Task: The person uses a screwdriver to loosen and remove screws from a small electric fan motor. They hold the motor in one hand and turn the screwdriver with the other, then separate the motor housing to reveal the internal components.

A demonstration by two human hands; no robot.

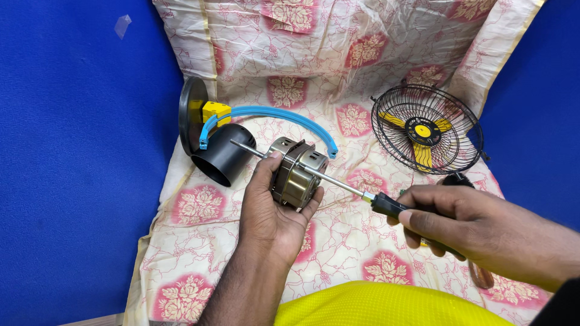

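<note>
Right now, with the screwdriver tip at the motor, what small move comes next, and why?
Probably turn the screwdriver with the right hand: its shaft already reaches the fan motor, which the left hand grips steady. Whether the tip sits in a screw is hidden.

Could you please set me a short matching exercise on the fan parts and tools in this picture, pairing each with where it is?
Things:
1. fan motor
2. screwdriver
3. wire fan guard
4. black housing

Places:
A. lying at the right on the cloth, yellow blades behind it
B. held in the right hand
C. gripped in the left hand
D. lying at the left beside the blue curved bracket

Pairs: 1-C, 2-B, 3-A, 4-D
</note>
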